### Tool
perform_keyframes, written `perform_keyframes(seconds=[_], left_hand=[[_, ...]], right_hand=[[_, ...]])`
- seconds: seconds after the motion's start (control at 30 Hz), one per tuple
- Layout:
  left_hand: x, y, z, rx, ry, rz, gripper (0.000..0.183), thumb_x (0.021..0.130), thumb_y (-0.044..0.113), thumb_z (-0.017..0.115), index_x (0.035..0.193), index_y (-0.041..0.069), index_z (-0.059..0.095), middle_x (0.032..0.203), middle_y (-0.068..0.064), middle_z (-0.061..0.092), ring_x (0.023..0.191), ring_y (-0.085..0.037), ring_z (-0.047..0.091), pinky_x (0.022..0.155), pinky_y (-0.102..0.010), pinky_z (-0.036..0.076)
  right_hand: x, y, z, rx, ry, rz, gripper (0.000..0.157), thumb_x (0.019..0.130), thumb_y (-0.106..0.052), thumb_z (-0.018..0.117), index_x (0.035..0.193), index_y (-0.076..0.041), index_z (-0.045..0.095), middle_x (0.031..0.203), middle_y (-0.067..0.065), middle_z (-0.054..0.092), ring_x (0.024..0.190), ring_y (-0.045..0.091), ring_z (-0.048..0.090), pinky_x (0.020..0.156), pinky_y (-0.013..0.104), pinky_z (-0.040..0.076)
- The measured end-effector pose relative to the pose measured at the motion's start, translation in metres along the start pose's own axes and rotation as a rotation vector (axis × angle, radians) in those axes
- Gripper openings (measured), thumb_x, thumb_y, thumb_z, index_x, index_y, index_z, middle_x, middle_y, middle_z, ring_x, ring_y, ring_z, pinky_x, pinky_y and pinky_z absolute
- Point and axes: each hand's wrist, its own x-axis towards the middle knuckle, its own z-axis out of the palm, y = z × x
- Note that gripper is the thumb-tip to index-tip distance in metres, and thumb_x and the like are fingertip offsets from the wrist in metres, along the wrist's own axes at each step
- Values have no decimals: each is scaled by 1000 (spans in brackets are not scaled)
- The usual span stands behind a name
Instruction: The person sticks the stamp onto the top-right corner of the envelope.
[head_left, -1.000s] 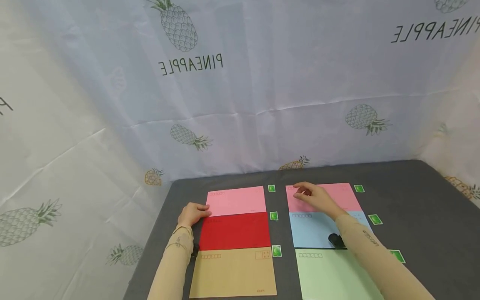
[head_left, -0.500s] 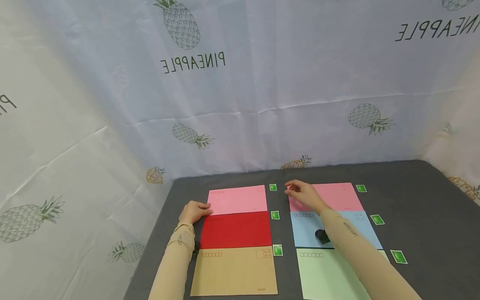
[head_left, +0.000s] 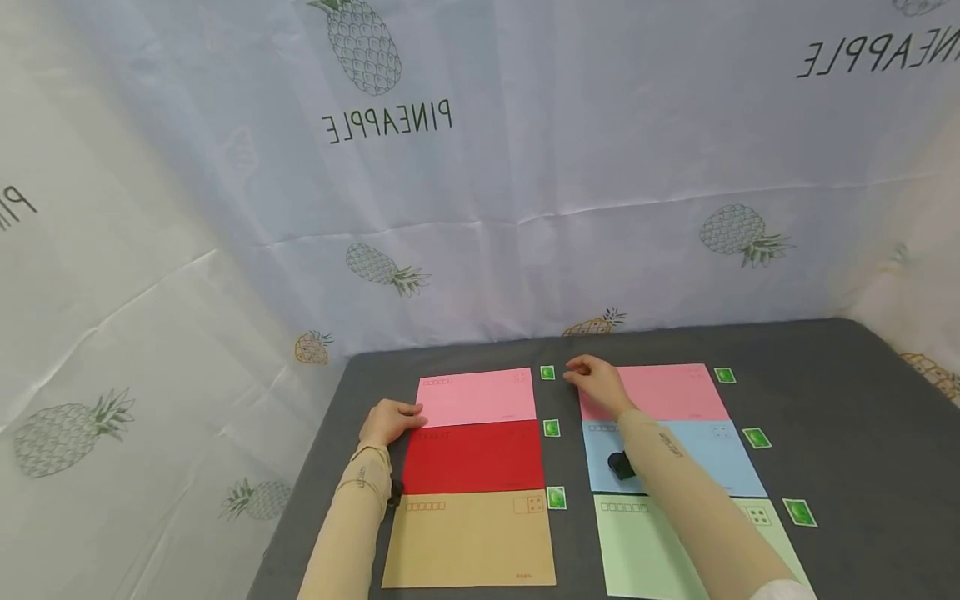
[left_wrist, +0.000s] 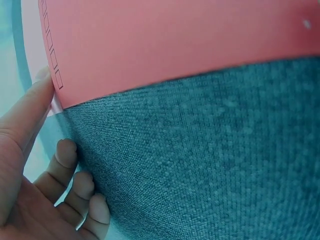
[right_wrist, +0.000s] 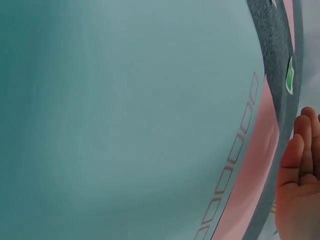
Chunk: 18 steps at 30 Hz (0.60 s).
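Six paper envelopes lie in two columns on a dark cloth. My left hand (head_left: 385, 422) is at the left edge of the left pink envelope (head_left: 480, 396), by its join with the red envelope (head_left: 480, 457). In the left wrist view, the extended thumb of the left hand (left_wrist: 40, 170) touches the envelope edge, and the other fingers are loosely bent. My right hand (head_left: 598, 385) hovers at the upper left corner of the right pink envelope (head_left: 667, 390), beside a small green stamp (head_left: 548, 372). The right wrist view shows the right hand (right_wrist: 299, 175) with relaxed fingers, holding nothing visible.
Below lie a tan envelope (head_left: 468, 542), a blue envelope (head_left: 708, 450) and a green envelope (head_left: 630, 550). More green stamps sit right of the columns, such as a stamp (head_left: 800, 512) at the lower right. A pineapple-print curtain (head_left: 487, 167) hangs behind the dark table (head_left: 847, 400).
My right hand has moved left from over the right pink envelope toward the top stamp of the left column. My left hand has stayed at the pink envelope's edge.
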Motion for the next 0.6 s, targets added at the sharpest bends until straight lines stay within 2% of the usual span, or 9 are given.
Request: perform_keyframes(seconds=[0.3, 0.6], left_hand=[[0, 0, -2, -12, -12, -5, 42, 80, 30, 72, 120, 18, 64, 125, -18, 60, 114, -35, 55, 91, -48, 46], [3, -5, -1, -24, 0, 9, 41, 79, 32, 73, 118, 20, 65, 125, -17, 60, 115, -35, 55, 92, -48, 45]], right_hand=[[9, -9, 15, 17, 24, 63, 26, 90, -16, 59, 112, -3, 64, 113, 18, 64, 101, 30, 59, 88, 43, 48], [16, -15, 36, 44, 62, 125, 24, 90, -14, 58, 111, -3, 66, 112, 17, 65, 101, 29, 58, 89, 42, 47]])
